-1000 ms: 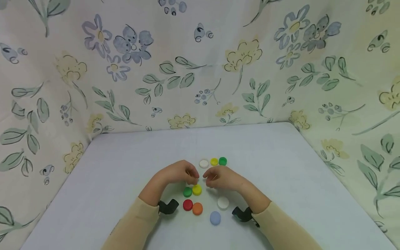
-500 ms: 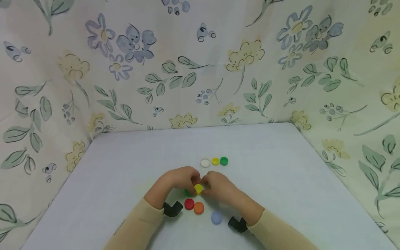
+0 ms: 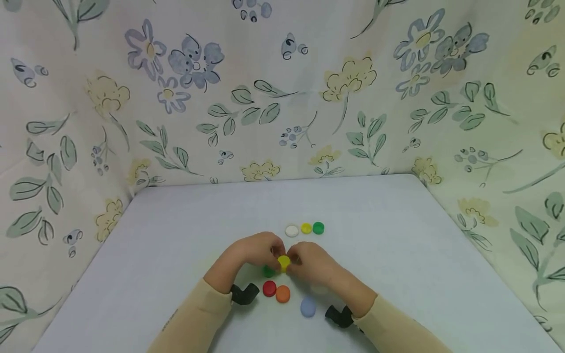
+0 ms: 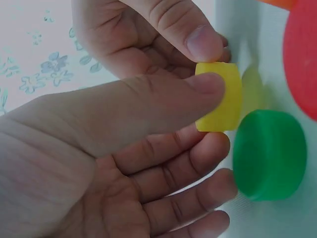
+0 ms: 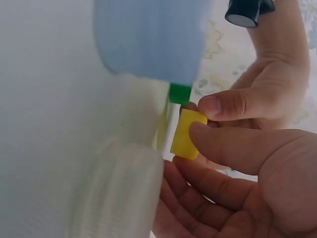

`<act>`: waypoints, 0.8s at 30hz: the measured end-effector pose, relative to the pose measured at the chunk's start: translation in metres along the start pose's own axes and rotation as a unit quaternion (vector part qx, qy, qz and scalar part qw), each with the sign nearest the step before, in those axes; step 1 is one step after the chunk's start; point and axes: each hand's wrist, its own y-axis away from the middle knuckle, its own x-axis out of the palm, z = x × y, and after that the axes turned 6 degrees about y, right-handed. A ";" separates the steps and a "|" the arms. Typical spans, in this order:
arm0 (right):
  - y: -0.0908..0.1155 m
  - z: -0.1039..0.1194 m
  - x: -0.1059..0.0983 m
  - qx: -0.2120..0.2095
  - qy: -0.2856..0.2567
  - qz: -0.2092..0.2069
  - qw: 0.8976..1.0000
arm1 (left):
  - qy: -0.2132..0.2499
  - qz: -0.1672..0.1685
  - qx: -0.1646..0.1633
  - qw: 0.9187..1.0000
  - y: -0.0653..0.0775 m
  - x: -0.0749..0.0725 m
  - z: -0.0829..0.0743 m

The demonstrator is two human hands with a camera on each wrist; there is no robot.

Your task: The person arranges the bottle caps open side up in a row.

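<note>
In the head view, a yellow bottle cap (image 3: pixel 284 263) is held between my two hands near the middle of the table. My left hand (image 3: pixel 260 250) pinches its left side between thumb and fingers. From the other side, my right hand (image 3: pixel 315 264) pinches it as well. The left wrist view shows both thumbs on the yellow cap (image 4: pixel 230 106), which is tipped on edge just off the table. A green cap (image 4: pixel 270 156) sits right beside it, by the left fingertips. Seen from the right wrist, the yellow cap (image 5: pixel 182 139) is above the white surface.
Nearer the person lie a red cap (image 3: pixel 269 289), an orange cap (image 3: pixel 283 294) and a blue cap (image 3: pixel 308 307). A white ridged cap (image 5: pixel 124 198) is mostly hidden under the right hand in the head view. White (image 3: pixel 292 231), yellow (image 3: pixel 306 228) and green (image 3: pixel 318 228) caps form a row behind.
Both hands, apart behind the yellow cap one second ago, have come together onto it and gripped it. The cap has since risen slightly, and the right hand now covers the near white cap.
</note>
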 end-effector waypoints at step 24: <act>-0.001 -0.004 -0.020 0.053 -0.128 -0.139 0.981 | 0.133 -0.113 0.059 0.983 0.000 -0.011 0.002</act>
